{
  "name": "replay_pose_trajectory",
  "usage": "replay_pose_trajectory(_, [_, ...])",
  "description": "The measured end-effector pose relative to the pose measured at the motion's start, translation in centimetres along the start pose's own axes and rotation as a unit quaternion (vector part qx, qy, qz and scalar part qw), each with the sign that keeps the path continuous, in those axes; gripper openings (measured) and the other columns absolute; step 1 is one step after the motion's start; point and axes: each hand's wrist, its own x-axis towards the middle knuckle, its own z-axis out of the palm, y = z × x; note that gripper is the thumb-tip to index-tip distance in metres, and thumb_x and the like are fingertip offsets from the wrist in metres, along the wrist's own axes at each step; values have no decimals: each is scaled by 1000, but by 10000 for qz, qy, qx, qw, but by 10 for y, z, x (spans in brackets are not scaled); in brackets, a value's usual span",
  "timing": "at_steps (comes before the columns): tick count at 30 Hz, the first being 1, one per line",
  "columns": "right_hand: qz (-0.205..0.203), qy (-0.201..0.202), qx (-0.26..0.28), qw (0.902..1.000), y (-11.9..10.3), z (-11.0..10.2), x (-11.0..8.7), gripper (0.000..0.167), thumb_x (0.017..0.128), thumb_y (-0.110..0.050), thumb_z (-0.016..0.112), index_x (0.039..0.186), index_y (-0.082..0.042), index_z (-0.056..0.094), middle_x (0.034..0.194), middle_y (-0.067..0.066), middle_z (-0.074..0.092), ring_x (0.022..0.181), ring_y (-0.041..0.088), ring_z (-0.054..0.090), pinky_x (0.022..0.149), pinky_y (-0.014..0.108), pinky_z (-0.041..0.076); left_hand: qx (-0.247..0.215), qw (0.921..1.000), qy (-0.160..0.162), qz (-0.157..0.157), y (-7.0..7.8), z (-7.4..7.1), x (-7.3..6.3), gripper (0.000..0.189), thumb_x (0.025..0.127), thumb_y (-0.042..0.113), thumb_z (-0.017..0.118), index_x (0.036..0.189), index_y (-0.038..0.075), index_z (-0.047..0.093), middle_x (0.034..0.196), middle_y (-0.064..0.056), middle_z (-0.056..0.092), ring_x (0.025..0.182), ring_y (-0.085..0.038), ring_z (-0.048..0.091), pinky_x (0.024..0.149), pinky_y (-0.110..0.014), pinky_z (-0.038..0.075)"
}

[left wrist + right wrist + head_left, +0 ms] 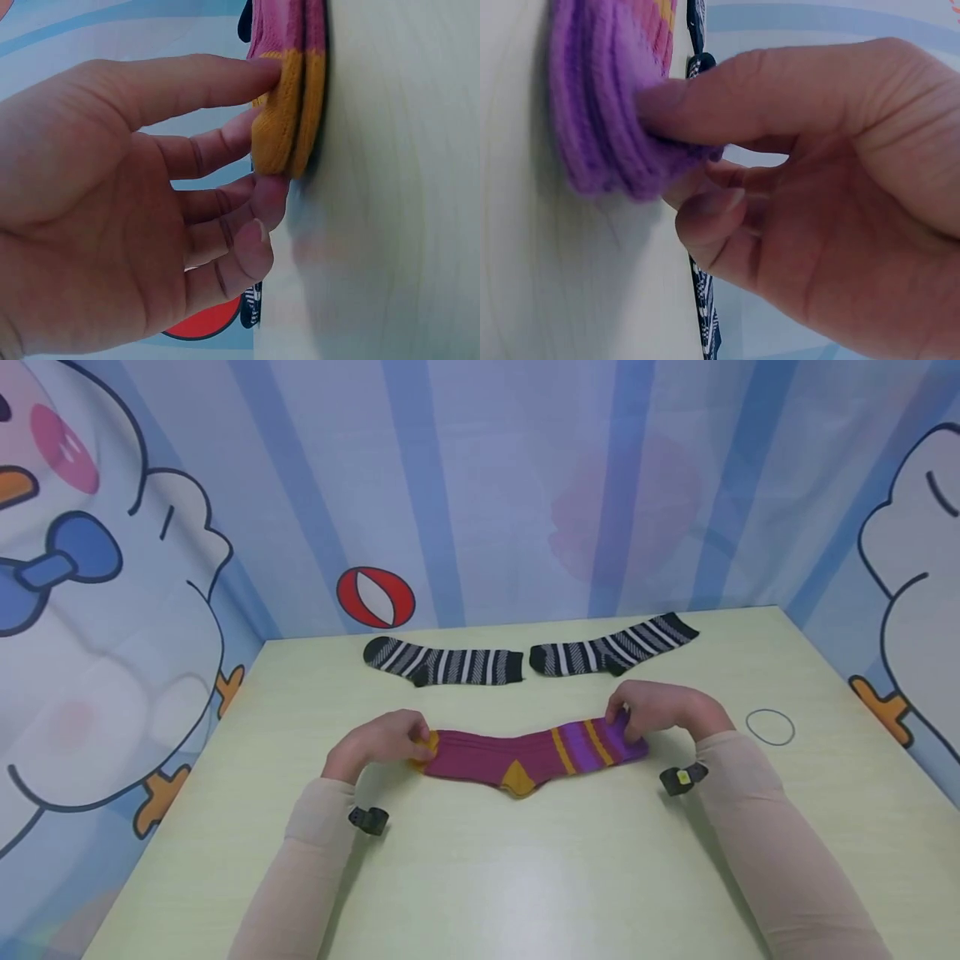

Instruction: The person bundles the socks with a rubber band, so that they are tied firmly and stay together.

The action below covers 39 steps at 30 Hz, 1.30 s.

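Crosswise at frame centre, stacked maroon-and-purple striped socks (487,756), long axis nearly horizontal, toes (274,146) leftward, cuffs (592,142) rightward, our left hand (381,739) narrowly pinching the toes, our right hand (660,703) narrowly pinching cuff fabric.

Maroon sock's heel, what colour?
Mustard yellow; the heel of the maroon sock shows best in the head view.

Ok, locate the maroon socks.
In the head view, the maroon socks lie centrally on the table, between left hand and right hand, in front of the striped socks.
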Motion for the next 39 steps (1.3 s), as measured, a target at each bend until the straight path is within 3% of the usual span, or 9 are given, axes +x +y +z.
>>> replay_pose_trajectory(9, [286,181,55,9994,5,-1,3,40,73,10,63,111,3,69,108,12,64,93,25,54,77,35,49,-87,9999,81,-84,5,2,-1,39,84,12,76,117,3,59,109,-7,60,99,-24,53,90,-39,48])
replay_pose_trajectory(20, [287,311,-29,9991,6,-2,2,43,73,9,64,115,3,71,118,17,65,98,25,57,84,39,49,107,9994,327,43,4,2,4,34,91,7,67,123,-3,59,116,-14,61,103,-27,54,94,-41,48])
replay_pose_trajectory(26, [366,321,-114,9987,4,-3,1,42,74,8,66,115,2,71,118,16,64,99,26,54,88,43,48,285,9986,443,14,2,2,6,32,92,8,67,123,-2,61,119,-15,60,102,-27,52,92,-42,47])
replay_pose_trajectory(39, [414,212,-258,9986,1,-1,2,41,72,10,62,112,2,66,109,13,61,94,26,52,81,38,48,586,9953,763,-118,4,6,7,36,94,9,64,127,-3,56,119,-19,52,97,-26,52,88,-41,47])
